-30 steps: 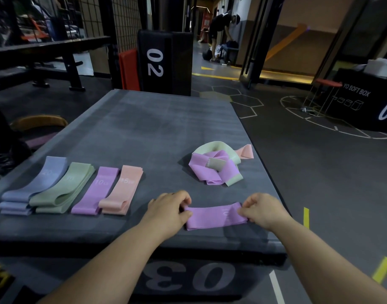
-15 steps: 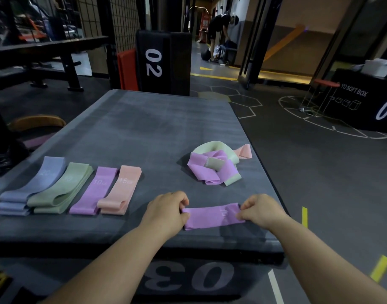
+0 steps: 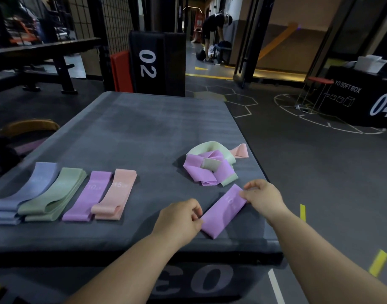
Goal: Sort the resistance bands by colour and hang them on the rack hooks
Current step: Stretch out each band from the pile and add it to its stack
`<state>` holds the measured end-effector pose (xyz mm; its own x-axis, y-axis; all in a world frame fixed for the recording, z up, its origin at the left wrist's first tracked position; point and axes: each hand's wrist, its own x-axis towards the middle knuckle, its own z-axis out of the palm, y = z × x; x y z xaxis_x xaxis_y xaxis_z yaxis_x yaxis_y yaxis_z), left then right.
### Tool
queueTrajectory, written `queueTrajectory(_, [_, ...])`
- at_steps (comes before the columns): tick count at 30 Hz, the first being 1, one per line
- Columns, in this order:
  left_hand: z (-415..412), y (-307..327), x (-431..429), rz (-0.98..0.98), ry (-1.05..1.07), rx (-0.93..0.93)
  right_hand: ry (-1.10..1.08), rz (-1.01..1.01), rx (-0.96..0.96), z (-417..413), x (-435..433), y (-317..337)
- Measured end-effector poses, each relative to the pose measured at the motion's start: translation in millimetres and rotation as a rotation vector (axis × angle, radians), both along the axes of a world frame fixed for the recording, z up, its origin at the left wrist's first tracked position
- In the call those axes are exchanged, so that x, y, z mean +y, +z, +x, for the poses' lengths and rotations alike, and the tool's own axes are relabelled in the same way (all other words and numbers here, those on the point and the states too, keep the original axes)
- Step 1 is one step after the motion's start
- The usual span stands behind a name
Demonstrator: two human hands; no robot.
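In a dim gym we face a grey box (image 3: 144, 128). Near the box's front edge, our left hand (image 3: 177, 220) and right hand (image 3: 262, 198) pinch the ends of a purple band (image 3: 223, 211), which slants near-left to far-right.

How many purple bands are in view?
3: the row's purple band, beside the pink band; the held purple band, pinched by left hand and right hand; the pile's purple band, where folds may hide more.

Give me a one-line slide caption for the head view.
Left hand and right hand pinch opposite ends of a purple band over the grey mat, sorted bands left, tangled pile behind.
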<state>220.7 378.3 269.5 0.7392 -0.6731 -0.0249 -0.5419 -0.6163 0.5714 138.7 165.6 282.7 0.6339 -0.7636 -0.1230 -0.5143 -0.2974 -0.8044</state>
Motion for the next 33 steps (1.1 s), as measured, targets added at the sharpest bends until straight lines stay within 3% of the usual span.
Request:
queueTrajectory(8, [-7, -2, -9, -0.035, -0.027, -0.066, 0.045, -0.255, 0.046, -1, 0, -21])
queueTrajectory(13, [-11, -7, -10, -0.059, -0.054, -0.211, 0.137, -0.485, 0.087, -4, -1, -22])
queueTrajectory(19, [-17, -12, -8, -0.007, -0.211, -0.266, 0.305, -0.642, 0.132, -10, -3, -22])
queueTrajectory(26, [-25, -20, -11, 0.254, -0.305, -0.255, 0.505, -0.653, 0.416, -15, -1, -29])
queueTrajectory(33, [-30, -18, -12, 0.298, -0.275, -0.261, 0.545, -0.645, 0.521, -14, 0, -29])
